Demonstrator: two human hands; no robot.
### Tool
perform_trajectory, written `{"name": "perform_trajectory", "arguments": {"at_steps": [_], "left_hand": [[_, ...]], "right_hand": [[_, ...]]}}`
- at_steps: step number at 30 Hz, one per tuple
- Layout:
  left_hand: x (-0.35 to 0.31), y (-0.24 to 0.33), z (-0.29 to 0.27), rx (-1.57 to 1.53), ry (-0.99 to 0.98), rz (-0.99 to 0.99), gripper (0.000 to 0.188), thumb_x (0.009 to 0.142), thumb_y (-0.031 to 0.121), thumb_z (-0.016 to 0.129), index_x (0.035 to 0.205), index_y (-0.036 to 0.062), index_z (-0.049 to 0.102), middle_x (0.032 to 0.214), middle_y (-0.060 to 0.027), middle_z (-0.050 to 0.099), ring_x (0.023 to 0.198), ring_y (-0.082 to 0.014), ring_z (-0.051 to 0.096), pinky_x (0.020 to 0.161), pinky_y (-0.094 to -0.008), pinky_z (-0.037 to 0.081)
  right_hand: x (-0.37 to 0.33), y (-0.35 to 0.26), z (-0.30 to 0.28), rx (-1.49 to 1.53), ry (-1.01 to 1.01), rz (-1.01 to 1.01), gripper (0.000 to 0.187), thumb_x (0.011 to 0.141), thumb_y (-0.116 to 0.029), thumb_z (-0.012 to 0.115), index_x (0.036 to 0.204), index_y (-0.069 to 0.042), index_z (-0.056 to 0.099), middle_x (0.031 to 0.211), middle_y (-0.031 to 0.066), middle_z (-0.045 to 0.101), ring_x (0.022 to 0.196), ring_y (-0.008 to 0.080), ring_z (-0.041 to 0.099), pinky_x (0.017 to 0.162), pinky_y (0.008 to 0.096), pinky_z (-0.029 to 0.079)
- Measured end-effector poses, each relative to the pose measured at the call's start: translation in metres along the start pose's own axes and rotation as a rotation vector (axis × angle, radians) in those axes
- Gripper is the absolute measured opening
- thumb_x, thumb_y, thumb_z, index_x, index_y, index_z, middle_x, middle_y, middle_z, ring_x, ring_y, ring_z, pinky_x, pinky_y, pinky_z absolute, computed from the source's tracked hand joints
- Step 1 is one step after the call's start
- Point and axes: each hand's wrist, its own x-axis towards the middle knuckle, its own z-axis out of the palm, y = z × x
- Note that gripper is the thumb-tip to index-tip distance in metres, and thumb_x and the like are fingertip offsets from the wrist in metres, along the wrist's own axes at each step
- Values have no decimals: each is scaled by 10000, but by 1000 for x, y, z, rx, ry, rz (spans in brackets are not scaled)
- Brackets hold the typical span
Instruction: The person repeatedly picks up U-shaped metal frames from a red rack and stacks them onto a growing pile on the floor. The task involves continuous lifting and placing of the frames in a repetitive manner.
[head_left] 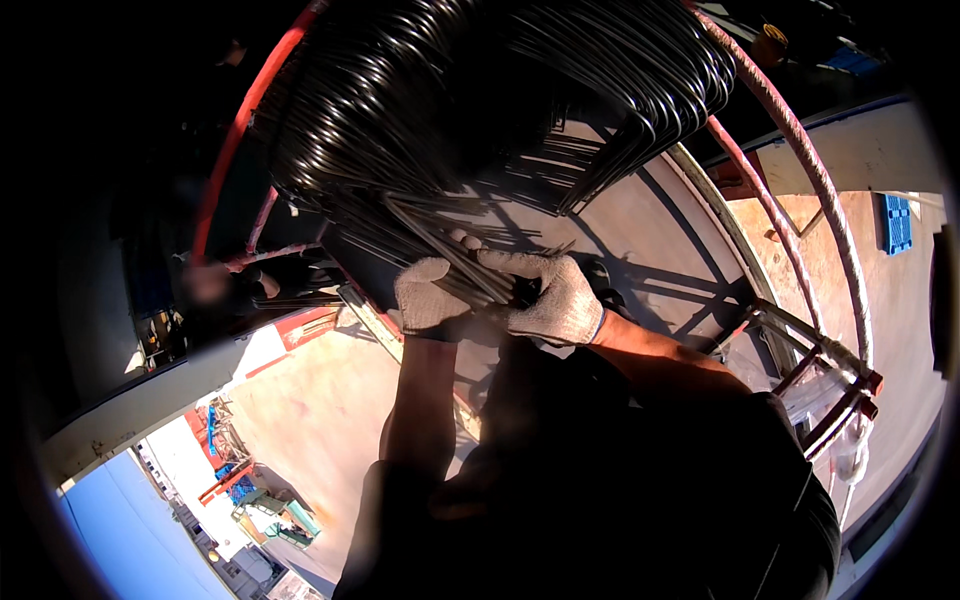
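Both hands wear off-white knit gloves and come together at the middle of the view. My left hand point(432, 297) is closed against a bundle of thin metal rods point(484, 281), with its fingertips partly hidden. From the other side, my right hand point(562, 303) wraps its fingers round the same bundle. The rods slant up and to the left, away from my body. Just beyond my hands hang dense rows of black bent metal rods point(375, 110), with another thick group of bent rods point(650, 75) at the upper right.
Red tubing point(240, 125) curves along the left of the rods, and a wrapped tube frame point(815, 170) arches on the right. Dark metal brackets point(835, 370) stand near my right elbow. Another person's blurred shape point(215, 283) is at the left. A blue pallet point(896, 224) lies far right.
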Motion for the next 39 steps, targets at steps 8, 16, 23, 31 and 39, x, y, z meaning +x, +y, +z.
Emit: {"name": "perform_trajectory", "arguments": {"at_steps": [8, 16, 23, 31, 39], "left_hand": [[181, -32, 76, 313, 211, 112, 355, 833, 68, 558, 1141, -75, 663, 1132, -220, 712, 1109, -376, 701, 1040, -534, 577], [325, -133, 43, 413, 169, -4, 76, 821, 83, 639, 885, 51, 663, 874, -120, 676, 783, -287, 657, 781, -394, 583], [328, -111, 44, 515, 40, -89, 253, 887, 70, 603, 1093, -36, 705, 1114, -188, 744, 1025, -351, 721, 1007, -440, 578], [303, -76, 81, 255, 143, -35, 350, 1033, 157, 615, 1318, -46, 640, 1358, -218, 673, 1283, -385, 635, 1160, -522, 487], [309, -35, 81, 497, 269, 41, 351, 1055, 49, 604, 1386, -67, 615, 1364, -208, 684, 1276, -303, 659, 1163, -388, 506]], "right_hand": [[58, 15, -104, 83, 315, 152, 577, 879, -29, 803, 1438, 1, 662, 1394, 130, 707, 1203, 169, 673, 1063, 331, 539], [89, 86, -176, -896, 983, -129, 816, 935, -514, 759, 1564, -50, 523, 1611, 220, 495, 1525, 504, 362, 1277, 641, 205], [73, 90, -194, -738, 891, -270, 872, 948, -532, 758, 1570, 11, 481, 1617, 249, 470, 1553, 488, 326, 1298, 576, 211], [18, 265, -180, 530, 1071, 460, 703, 1133, -582, 448, 1590, -48, 478, 1532, 71, 600, 1345, 182, 575, 1135, 306, 410], [58, 176, -161, 859, 1009, 421, 738, 1132, -668, 305, 1571, -107, 495, 1425, -31, 637, 1191, 109, 535, 1035, 289, 421]]}}
